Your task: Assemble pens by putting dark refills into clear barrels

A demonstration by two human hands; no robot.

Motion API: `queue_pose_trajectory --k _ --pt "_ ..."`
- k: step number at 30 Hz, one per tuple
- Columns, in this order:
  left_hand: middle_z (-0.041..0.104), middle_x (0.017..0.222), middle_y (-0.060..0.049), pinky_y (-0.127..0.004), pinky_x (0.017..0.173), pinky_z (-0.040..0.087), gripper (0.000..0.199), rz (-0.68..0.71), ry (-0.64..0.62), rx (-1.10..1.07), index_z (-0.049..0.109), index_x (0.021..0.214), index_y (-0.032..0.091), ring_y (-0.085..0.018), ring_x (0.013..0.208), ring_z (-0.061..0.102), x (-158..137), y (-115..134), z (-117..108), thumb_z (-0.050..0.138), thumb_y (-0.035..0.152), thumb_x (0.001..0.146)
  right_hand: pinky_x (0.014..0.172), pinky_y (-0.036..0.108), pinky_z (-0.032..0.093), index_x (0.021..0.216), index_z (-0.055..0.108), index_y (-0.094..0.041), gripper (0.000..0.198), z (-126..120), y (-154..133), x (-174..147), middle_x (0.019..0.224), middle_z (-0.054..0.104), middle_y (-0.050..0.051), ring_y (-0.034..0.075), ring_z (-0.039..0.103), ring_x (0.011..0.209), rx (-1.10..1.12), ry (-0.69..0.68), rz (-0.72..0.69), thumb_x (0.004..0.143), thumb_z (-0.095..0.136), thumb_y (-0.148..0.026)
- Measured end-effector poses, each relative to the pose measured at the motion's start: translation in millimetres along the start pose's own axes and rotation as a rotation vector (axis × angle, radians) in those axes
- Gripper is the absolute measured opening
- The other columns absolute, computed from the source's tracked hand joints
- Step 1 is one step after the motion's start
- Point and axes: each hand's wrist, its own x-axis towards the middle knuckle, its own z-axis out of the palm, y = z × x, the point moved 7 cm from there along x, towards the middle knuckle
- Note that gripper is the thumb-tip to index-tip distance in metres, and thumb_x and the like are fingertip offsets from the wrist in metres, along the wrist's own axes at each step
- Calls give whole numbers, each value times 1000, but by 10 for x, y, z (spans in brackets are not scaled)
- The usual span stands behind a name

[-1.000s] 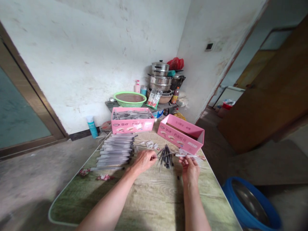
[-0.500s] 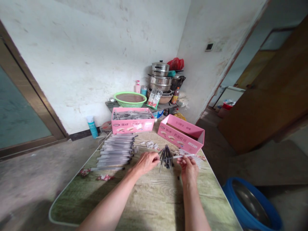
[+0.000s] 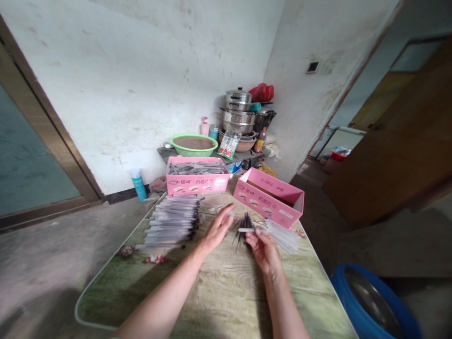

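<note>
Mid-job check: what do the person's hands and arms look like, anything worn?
The left hand and right hand are ungloved. The left forearm and right forearm are bare, with no sleeve, watch or bracelet showing. Rings are hard to rule out at this size.

Dark rods (image 3: 244, 221) partly hidden (right hand (image 3: 265, 252) in front), blue tub (image 3: 344, 295) cut off

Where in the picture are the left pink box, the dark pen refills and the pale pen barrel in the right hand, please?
Left pink box (image 3: 197, 185): head view, front wall.
Dark pen refills (image 3: 245, 221): head view, upper-middle part.
Pale pen barrel (image 3: 242, 230): head view, exposed left end.
</note>
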Motion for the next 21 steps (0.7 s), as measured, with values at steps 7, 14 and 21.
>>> queue_pose_trajectory --k 7,14,21 --pt "72 84 -4 -25 72 48 15 -93 209 469 71 89 18 -16 77 66 36 -236 -672 58 21 81 60 24 61 71 70 -16 12 -303 -146 78 66 74 4 18 73 64 180 168 -100 64 76 -9" --pt "69 71 -5 -27 65 41 10 -134 22 738 72 74 17 -18 67 62 -23 -223 -396 63 18 78 60 24 61 71 67 -17 10 -513 -263 92 65 73 3 17 72 64 171 256 -193 66 73 -11" --pt "67 100 -6 -30 89 43 25 231 -347 531 70 102 22 -18 95 60 -134 110 418 48 19 91 59 23 59 69 64 -17 8 -666 -331 97 61 70 1 15 70 60 194 347 -228 67 68 -10"
